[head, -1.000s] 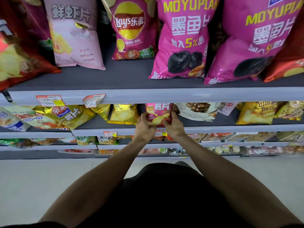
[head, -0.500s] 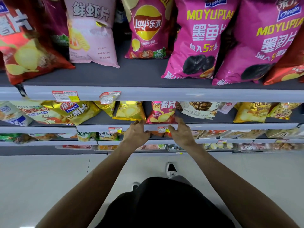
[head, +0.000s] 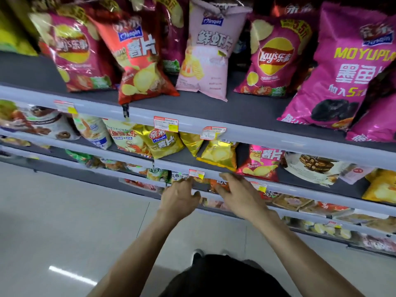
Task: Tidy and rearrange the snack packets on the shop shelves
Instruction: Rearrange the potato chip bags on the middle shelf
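Your top shelf (head: 246, 112) carries upright packets: a tilted red crisp packet (head: 139, 67), a pale pink packet (head: 207, 54) and a magenta packet (head: 342, 67). The shelf below (head: 295, 179) holds a gold packet (head: 218, 155) just beside a small pink packet (head: 260, 161).

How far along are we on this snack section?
Looks done: the pink potato chips packet stands upright on the middle shelf. In hand: nothing gripped; left hand and right hand reach open toward the orange packet one shelf down. Left: the red Qinqin chips packet tilts at the front edge of the top shelf, and a gold packet lies tilted.
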Demonstrator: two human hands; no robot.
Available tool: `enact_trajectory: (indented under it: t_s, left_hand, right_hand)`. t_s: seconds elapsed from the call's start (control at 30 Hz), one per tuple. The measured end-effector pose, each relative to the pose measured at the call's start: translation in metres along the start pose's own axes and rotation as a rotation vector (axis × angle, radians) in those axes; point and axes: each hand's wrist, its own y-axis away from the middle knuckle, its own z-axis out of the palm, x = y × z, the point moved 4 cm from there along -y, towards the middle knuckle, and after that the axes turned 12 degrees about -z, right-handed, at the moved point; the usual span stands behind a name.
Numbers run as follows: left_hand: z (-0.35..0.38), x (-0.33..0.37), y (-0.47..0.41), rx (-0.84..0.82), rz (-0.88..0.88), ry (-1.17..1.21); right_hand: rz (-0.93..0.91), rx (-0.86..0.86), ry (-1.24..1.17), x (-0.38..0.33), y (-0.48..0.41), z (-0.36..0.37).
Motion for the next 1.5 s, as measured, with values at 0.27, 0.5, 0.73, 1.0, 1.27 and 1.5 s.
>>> enact_trajectory:
  t_s: [0.27,0.5,0.73,1.0,1.27,1.5]
  left_hand:
    - [-0.065,-0.023,0.019,0.156,-0.144,0.067]
    - [-0.112,-0.065,0.035,0.271,-0.334,0.181]
    - [-0.160,-0.099,0.045,0.433,-0.369,0.230]
    - [-0.244,-0.138,0.016,0.546,-0.267,0.177]
    - [-0.322,-0.208,-0.049,0.558,-0.116,0.163]
    - [-0.347,-0.201,-0.091,0.485,0.126,0.156]
  right_hand:
    - [-0.306,0.009,0.099,-0.080,-0.027,-0.035]
    - [-0.578,0.029,0.162,-0.145,-0.046,-0.053]
    - [-0.723,0.153,0.179,-0.205,-0.064,-0.068]
    - [-0.713,0.294,0.203,-0.282,-0.121,-0.086]
    - [-0.640,0.424,0.248,-0.365,-0.173,-0.066]
    - [-0.462,0.599,0.236,-0.365,-0.175,-0.070]
